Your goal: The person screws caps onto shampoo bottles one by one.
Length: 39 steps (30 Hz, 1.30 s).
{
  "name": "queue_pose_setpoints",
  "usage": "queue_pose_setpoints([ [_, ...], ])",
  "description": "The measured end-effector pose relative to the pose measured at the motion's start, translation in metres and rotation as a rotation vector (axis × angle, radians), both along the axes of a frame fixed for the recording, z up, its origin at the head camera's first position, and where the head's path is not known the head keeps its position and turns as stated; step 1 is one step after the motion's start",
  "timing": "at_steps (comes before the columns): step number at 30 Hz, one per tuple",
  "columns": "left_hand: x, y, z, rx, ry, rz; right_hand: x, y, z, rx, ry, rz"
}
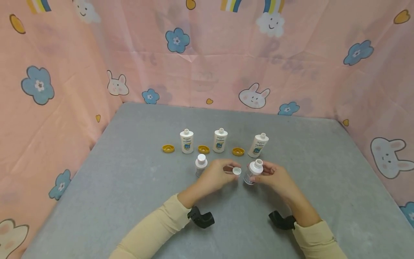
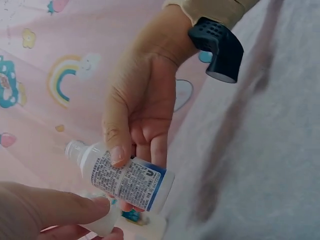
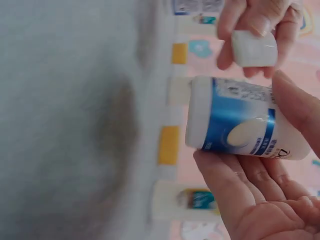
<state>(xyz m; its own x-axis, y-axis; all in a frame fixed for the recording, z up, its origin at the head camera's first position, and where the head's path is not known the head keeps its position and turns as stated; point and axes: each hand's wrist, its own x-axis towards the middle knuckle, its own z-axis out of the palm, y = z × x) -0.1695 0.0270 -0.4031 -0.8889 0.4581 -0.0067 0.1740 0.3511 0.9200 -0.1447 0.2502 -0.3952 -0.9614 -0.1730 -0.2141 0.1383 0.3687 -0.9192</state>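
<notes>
My left hand (image 1: 216, 176) pinches a small white cap (image 1: 237, 171) between thumb and fingers, its hollow side up in the head view. Just right of it, my right hand (image 1: 273, 177) grips a small white bottle (image 1: 253, 172) with a bare threaded neck. Blue colour and fine print show on that bottle's label (image 3: 245, 120) in the right wrist view. Cap and bottle are a short gap apart. A second small bottle (image 1: 201, 163), its white cap on, stands left of my left hand, which partly hides it.
Beyond the hands stand three white lotion bottles without caps, at left (image 1: 187, 144), middle (image 1: 220, 143) and right (image 1: 258, 147). Yellow oval pieces (image 1: 168, 148) lie in line with them. A pink printed curtain (image 1: 207, 64) borders the grey table (image 1: 129, 201).
</notes>
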Motion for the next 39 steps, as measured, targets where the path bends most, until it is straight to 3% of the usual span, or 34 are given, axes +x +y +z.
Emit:
queue_pose_setpoints([
  [10, -0.001, -0.021, 0.024, 0.095, -0.014, 0.11, 0.002, -0.019, 0.026, 0.09, 0.052, 0.018],
  [17, -0.006, -0.036, 0.035, 0.122, 0.001, 0.114, 0.003, -0.028, 0.039, 0.123, 0.12, 0.084],
  [25, -0.007, -0.044, 0.039, 0.139, 0.047, 0.083, -0.001, -0.036, 0.04, 0.107, 0.19, 0.098],
  [34, -0.006, -0.049, 0.045, 0.129, -0.042, 0.135, -0.001, -0.042, 0.037, 0.12, 0.223, 0.074],
  [39, -0.006, -0.051, 0.047, 0.101, 0.025, 0.127, -0.001, -0.045, 0.034, 0.152, 0.215, 0.072],
])
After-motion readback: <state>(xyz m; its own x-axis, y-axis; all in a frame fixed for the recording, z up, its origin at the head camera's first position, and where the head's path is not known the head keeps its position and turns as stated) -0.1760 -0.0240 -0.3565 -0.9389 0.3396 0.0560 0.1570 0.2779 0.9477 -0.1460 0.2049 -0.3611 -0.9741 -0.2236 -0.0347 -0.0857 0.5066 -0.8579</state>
